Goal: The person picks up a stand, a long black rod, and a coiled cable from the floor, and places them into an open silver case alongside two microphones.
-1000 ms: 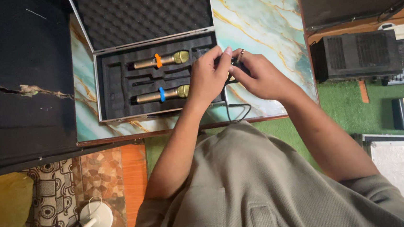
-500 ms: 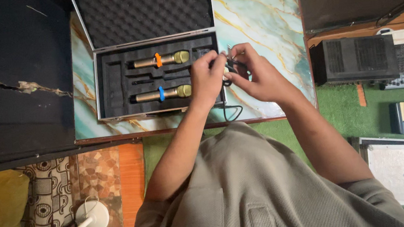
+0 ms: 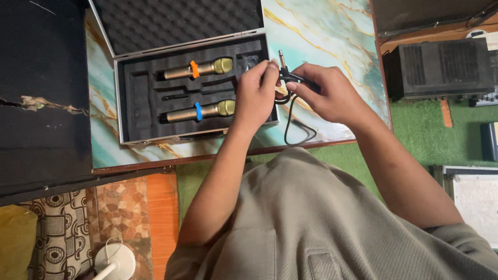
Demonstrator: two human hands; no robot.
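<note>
Hands meeting over marbled table (image 3: 322, 21), right of open foam-lined case (image 3: 140, 107). Left hand (image 3: 255, 92) pinched shut on black cable (image 3: 293, 124). Right hand (image 3: 328, 92) closed around its jack plug (image 3: 283, 66), tip upward. Cable loop hanging towards table edge.

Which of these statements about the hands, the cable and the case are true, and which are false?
1. Both hands hold a black cable. True.
2. The case is closed. False: its lid stands open.
3. Two gold microphones lie in the case. True: one has an orange ring, the other a blue ring.
4. The left hand holds a microphone. False: it holds the cable with the right hand.
5. The cable's metal plug points away from the person. True.
</note>
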